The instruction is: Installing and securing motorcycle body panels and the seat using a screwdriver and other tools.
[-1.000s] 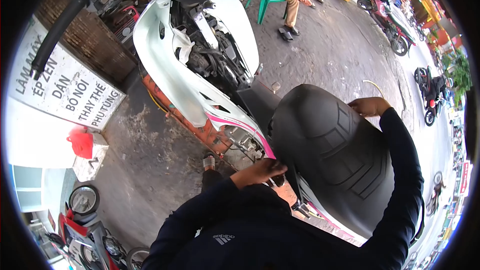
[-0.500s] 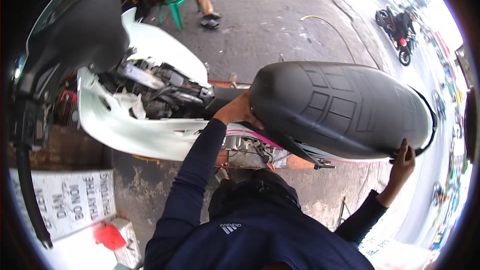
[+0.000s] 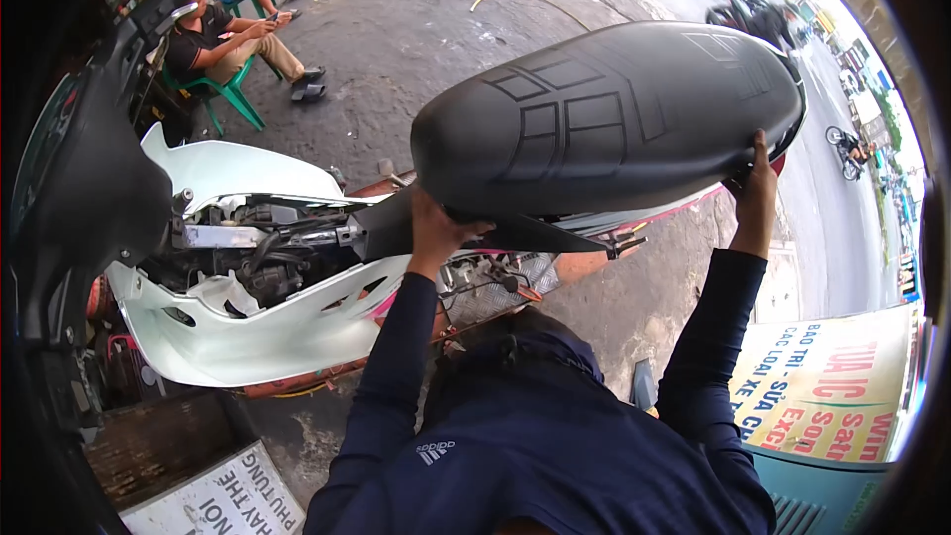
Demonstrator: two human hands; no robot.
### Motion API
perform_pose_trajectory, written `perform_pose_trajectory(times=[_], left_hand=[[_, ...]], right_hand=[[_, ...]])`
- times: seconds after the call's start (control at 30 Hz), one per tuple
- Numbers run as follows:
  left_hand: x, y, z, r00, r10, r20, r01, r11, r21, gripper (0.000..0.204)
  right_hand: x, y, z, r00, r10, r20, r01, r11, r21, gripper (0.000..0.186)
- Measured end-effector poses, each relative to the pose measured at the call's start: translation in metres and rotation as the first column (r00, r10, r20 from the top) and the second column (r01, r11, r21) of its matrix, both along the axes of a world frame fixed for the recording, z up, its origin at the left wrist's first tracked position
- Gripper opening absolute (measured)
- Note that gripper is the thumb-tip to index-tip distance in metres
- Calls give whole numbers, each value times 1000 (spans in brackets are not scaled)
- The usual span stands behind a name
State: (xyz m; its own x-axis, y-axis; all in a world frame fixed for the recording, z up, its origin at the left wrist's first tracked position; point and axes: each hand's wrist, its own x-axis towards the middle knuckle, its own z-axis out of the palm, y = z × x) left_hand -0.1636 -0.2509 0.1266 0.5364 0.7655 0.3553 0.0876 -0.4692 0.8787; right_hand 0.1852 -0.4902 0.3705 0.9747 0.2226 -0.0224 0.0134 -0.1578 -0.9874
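Observation:
A long black seat [image 3: 609, 109] with raised panel patterns sits over the rear of a white scooter with pink trim. My left hand [image 3: 444, 230] grips the seat's front end from below, its fingers partly hidden. My right hand [image 3: 753, 183] holds the near edge at the rear, thumb up along the side; its fingertips are partly out of sight. Left of the seat, white body panels [image 3: 228, 347] flank exposed frame and engine parts [image 3: 265, 243]. Whether the seat is raised off the body is hard to tell.
An orange platform [image 3: 570, 277] lies under the scooter. Two people [image 3: 213, 50] sit on green chairs at upper left. A yellow hose [image 3: 530, 2] crosses the pavement. The road at right carries motorbikes [image 3: 847, 154]. Signboards [image 3: 812, 386] stand at lower right and lower left [image 3: 213, 500].
My view has turned, so the scooter now lies crosswise. My right hand has shifted to the seat's rear near side; my left hand stays at its front. The seat appears higher in view.

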Motion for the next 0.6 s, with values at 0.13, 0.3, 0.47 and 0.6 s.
perform_pose_trajectory(times=[0.13,0.3,0.47,0.6], left_hand=[[12,-4,-3,974,94,208,-90,996,-25,89],[-8,31,-43,981,-116,-154,168,909,382,89],[-17,-1,29,989,-144,32,143,988,51,65],[-44,15,48,976,-217,19,217,957,-193,59]], right_hand=[[-13,17,47,937,40,348,-83,990,110,70],[-76,46,134,772,92,629,-99,995,-23,52],[-95,45,161,619,116,777,-156,988,-24,53],[-83,16,148,360,381,852,-395,889,-230,58]])
